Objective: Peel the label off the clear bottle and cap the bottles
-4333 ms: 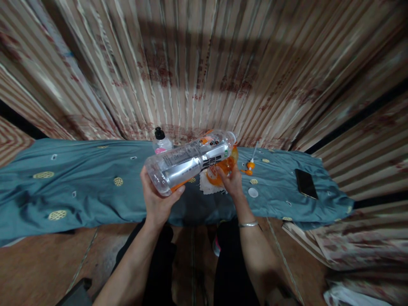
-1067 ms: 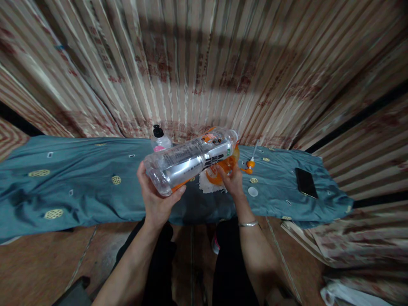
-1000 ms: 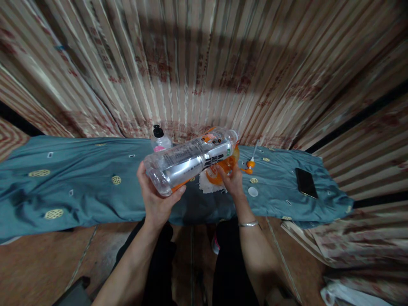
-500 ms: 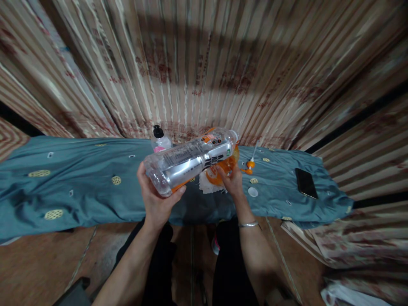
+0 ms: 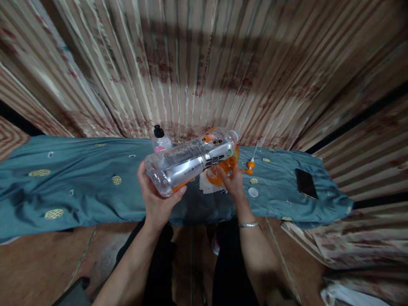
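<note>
No shift this past second, so alignment looks steady: my left fingers grip the clear bottle, right fingers the orange bottle.

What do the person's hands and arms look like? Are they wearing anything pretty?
The left hand and right hand wear no gloves. No sleeves cover the left forearm or right forearm. A thin, shiny, silver-coloured bracelet curves across the right one. No bracelet shows on the left.
</note>
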The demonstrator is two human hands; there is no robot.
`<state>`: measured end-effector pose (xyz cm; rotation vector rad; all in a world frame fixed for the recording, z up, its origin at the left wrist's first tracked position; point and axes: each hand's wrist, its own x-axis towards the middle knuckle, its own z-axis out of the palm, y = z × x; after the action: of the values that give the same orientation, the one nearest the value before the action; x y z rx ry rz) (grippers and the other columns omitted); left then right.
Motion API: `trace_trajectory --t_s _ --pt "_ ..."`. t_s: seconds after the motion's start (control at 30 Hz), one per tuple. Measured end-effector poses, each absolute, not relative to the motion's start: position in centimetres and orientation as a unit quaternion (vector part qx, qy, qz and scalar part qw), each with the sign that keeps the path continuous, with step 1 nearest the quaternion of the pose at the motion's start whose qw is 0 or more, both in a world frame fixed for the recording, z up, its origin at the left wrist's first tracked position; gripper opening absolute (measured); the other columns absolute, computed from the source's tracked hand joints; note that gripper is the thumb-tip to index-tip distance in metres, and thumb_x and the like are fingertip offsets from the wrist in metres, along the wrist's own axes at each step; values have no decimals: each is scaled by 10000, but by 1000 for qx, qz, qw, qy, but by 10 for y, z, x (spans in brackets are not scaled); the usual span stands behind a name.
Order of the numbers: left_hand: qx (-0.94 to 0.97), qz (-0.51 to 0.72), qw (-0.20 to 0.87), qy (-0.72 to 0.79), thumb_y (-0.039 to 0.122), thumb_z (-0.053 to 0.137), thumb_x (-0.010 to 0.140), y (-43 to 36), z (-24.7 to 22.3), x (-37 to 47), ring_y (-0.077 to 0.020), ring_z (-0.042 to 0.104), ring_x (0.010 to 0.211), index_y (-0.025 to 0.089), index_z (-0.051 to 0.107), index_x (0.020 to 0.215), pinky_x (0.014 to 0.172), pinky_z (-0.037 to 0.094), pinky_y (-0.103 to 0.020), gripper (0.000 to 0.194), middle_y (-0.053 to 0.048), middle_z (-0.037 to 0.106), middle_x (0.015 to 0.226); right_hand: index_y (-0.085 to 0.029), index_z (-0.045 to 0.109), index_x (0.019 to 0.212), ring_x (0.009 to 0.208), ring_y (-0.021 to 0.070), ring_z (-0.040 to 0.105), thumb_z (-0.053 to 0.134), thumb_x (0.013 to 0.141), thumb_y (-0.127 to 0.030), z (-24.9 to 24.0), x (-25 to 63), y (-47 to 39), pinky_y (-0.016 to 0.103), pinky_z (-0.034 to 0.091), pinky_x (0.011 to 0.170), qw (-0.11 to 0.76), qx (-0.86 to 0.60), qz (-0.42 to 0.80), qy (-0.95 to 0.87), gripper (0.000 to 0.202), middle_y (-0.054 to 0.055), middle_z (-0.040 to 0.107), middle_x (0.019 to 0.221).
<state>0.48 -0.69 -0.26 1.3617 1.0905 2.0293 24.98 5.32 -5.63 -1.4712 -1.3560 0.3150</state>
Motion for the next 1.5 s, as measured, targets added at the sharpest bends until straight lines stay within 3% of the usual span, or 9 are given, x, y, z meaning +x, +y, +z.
trace_trajectory --t_s 0.5,0.87,1.13,1.5 --pt "509 733 217 396 498 966 600 -7 1 6 -331 582 1336 365 581 1433 1179 500 -516 927 -72 584 1405 -179 627 1220 1124 370 731 663 819 -734 -56 250 53 518 604 946 536 -609 133 -569 686 169 786 1078" --pt "514 728 215 399 472 971 591 -7 0 4 -321 580 1339 355 570 1447 1176 501 -506 952 -70 594 1405 -191 630 1197 1083 359 744 663 825 -720 -58 250 54 503 616 903 539 -609 128 -568 647 160 787 1062" --pt "507 736 214 395 451 983 573 -6 -3 4 -307 600 1329 358 585 1435 1148 529 -478 954 -61 605 1402 -142 634 1240 1114 378 739 660 804 -750 -54 248 52 519 616 929 529 -621 142 -560 749 195 785 1101" --pt "509 724 228 405 477 969 596 -9 2 4 -372 567 1381 367 565 1443 1209 454 -583 944 -79 597 1434 -185 631 1216 1039 359 756 664 804 -773 -56 250 52 503 615 896 529 -622 134 -562 719 156 799 1036"
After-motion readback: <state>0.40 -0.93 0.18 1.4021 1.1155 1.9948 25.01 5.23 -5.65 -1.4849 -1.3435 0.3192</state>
